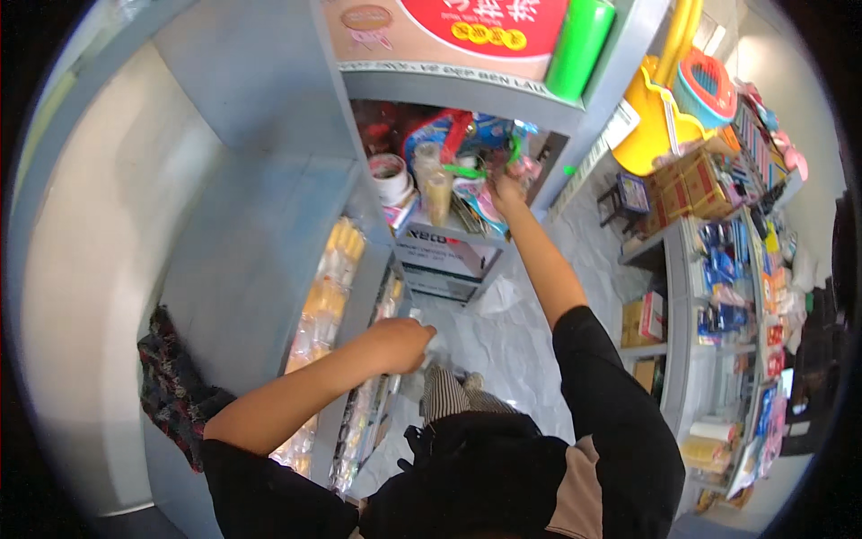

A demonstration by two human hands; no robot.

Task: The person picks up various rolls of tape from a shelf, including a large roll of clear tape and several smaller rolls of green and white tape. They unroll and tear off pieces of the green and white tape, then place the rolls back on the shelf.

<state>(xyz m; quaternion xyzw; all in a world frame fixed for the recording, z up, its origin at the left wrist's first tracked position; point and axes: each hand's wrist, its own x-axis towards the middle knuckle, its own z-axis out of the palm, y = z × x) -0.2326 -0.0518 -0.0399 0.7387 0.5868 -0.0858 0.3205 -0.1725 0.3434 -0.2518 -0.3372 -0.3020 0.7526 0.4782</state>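
Observation:
My right hand [505, 186] reaches into a cluttered shelf compartment, its fingers closed around something small I cannot make out. A green curved piece [514, 149] shows just above it, and a green strip [463, 171] lies to its left. Beside the hand stand stacked rolls of clear tape [437, 193]. White tape rolls [389, 175] sit further left. My left hand [400, 346] hangs in front of the lower shelf with its fingers curled; what they hold, if anything, is hidden.
Rows of clear-wrapped yellowish packs [325, 292] line the lower shelf at left. A dark patterned cloth [175, 386] lies on the grey counter [229, 269]. A green cylinder [579, 49] stands above the compartment. At right are a yellow bucket [639, 126], cartons [687, 189] and stocked shelves.

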